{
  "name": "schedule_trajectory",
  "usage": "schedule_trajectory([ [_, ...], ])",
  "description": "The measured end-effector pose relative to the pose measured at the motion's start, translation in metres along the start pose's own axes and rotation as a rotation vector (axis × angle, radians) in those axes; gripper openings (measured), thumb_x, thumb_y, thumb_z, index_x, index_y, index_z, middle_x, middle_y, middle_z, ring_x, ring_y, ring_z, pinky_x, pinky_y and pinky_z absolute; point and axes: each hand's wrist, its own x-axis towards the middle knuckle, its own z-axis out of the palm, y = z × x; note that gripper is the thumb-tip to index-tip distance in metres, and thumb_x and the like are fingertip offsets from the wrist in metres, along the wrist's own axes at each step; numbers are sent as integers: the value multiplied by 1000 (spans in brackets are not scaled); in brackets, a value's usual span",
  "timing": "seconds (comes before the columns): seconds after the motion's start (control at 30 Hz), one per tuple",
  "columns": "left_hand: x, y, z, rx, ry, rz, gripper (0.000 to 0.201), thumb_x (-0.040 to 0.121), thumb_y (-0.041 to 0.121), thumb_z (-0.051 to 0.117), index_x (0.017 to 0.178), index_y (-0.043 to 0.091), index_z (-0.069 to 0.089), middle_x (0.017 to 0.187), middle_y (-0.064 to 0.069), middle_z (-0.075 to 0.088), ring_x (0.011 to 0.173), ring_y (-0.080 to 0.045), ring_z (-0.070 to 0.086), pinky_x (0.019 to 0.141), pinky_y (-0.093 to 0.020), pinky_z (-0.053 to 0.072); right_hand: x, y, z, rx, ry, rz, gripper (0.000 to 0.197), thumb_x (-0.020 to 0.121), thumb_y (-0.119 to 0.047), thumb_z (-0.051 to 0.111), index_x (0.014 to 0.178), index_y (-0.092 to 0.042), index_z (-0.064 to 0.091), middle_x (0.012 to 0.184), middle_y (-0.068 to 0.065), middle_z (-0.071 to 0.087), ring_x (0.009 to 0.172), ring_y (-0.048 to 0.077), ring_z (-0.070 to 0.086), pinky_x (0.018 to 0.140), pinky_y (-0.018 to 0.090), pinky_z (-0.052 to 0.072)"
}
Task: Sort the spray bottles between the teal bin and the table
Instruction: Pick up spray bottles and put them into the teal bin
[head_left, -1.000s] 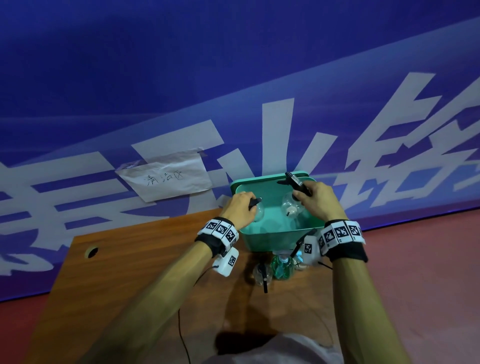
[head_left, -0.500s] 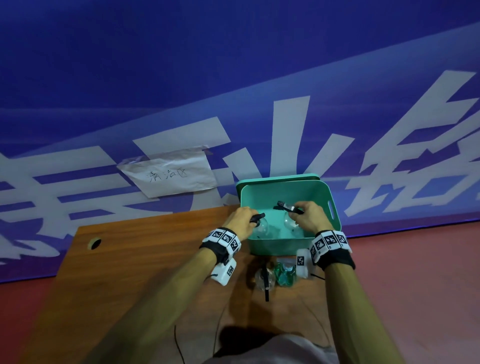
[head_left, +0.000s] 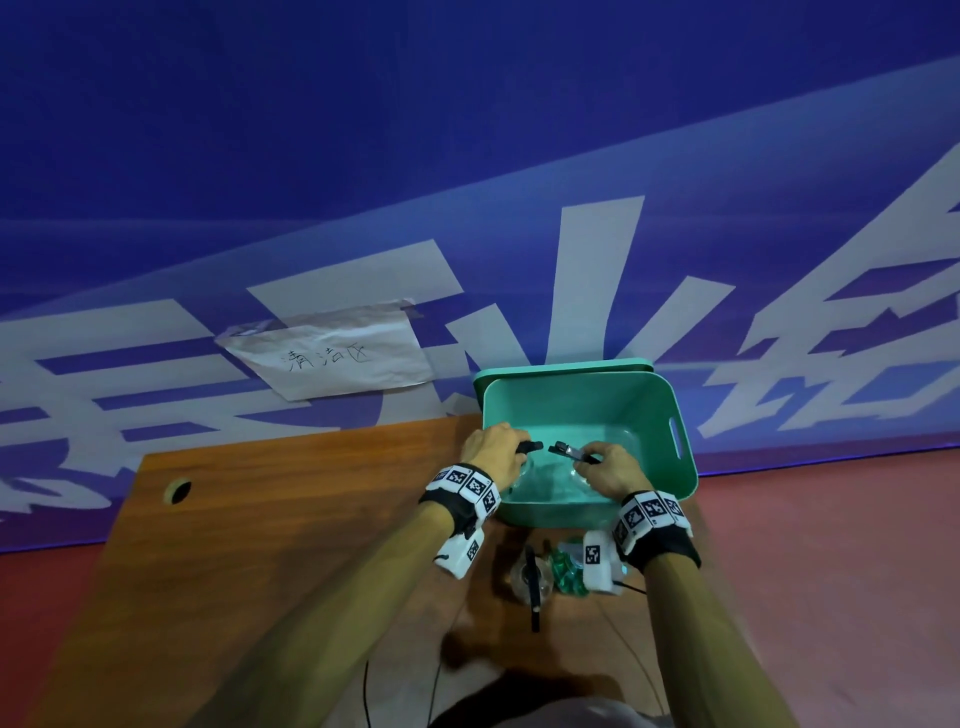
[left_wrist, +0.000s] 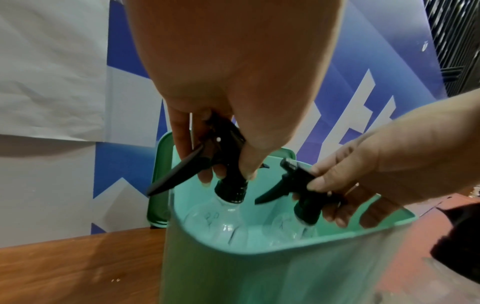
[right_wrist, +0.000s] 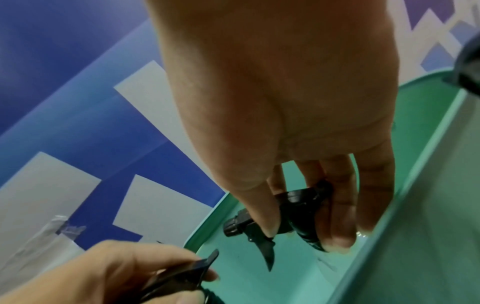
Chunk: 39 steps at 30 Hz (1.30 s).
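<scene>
Clear spray bottles (left_wrist: 215, 220) inside teal bin (head_left: 680, 467) at tabletop's far edge: left hand (head_left: 493, 452) grips one black top, right hand (head_left: 610, 470) grips other.

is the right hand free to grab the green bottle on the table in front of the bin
Probably not yet. The right hand is inside the teal bin, gripping the black trigger head of a clear spray bottle. The green bottle stands just under that wrist, so nothing blocks it once the hand lets go.

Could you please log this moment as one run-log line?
left hand: grips clear bottle sprayer | right hand: grips second clear bottle sprayer | both bottles inside teal bin
</scene>
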Motion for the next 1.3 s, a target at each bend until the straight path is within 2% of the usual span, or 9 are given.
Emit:
schedule_trajectory([
  [0.17, 17, 3, -3, 28, 23, 29, 25, 95, 30, 60, 118, 30, 66, 109, -2, 65, 100, -29, 64, 89, -37, 51, 15, -1, 2, -29, -66, 39, 15, 89, -23, 61, 102, -19, 67, 89, 11, 66, 77, 26, 61, 73, 38, 54],
  [0.3, 26, 7, -2, 21, 36, 49, 22, 95, 31, 59, 116, 30, 66, 105, -1, 64, 98, -28, 63, 90, -38, 50, 22, -9, -6, -136, -161, 95, 23, 93, -17, 51, 109, -7, 64, 98, 16, 68, 80, 29, 62, 69, 34, 48],
  [0.43, 35, 13, 0, 29, 31, 55, 21, 95, 30, 60, 115, 27, 66, 107, -2, 66, 98, -27, 63, 89, -37, 48, 26, -13, -21, -207, -191, 134, 20, 94, -16, 49, 106, -5, 60, 101, 16, 66, 79, 26, 61, 64, 30, 45],
  [0.6, 46, 13, 11, 59, -70, -10, 18, 94, 31, 62, 109, 26, 69, 101, -4, 70, 94, -30, 66, 82, -36, 50, 51, -10, -25, -107, -161, 144, 28, 92, -23, 50, 111, -5, 61, 110, 22, 68, 81, 30, 61, 84, 47, 55],
  [0.73, 53, 12, 21, 102, -144, -38, 19, 91, 28, 64, 109, 28, 71, 98, -4, 71, 92, -32, 68, 80, -35, 53, 55, -22, -23, -113, -154, 174, 23, 95, -18, 51, 110, -4, 62, 109, 18, 68, 85, 29, 65, 84, 44, 56],
  [0.83, 58, 11, 28, 131, -183, -52, 22, 89, 22, 66, 110, 27, 72, 100, -5, 71, 94, -33, 68, 80, -34, 52, 58, -32, -17, -186, -210, 199, 25, 92, -12, 50, 111, -2, 64, 111, 18, 69, 93, 31, 69, 73, 37, 55],
  [0.93, 61, 10, 34, 157, -220, -55, 20, 89, 23, 67, 109, 24, 72, 102, -8, 71, 95, -34, 68, 80, -35, 51, 61, -38, -11, -242, -252, 220, 26, 92, -11, 52, 114, -3, 64, 112, 16, 69, 102, 31, 69, 79, 37, 55],
  [1.17, 67, 7, 42, 172, -231, -42, 21, 88, 25, 67, 108, 23, 71, 102, -9, 71, 95, -34, 68, 80, -37, 53, 78, -38, -6, -265, -221, 229, 18, 93, -20, 51, 98, -7, 63, 99, 14, 70, 83, 28, 64, 69, 31, 47],
  [1.3, 71, 7, 43, 164, -228, -41, 21, 89, 24, 65, 110, 25, 69, 102, -8, 70, 94, -34, 67, 81, -38, 54, 83, -32, -5, -317, -188, 252, 18, 96, -22, 50, 97, -8, 61, 94, 12, 63, 83, 26, 59, 71, 30, 42],
])
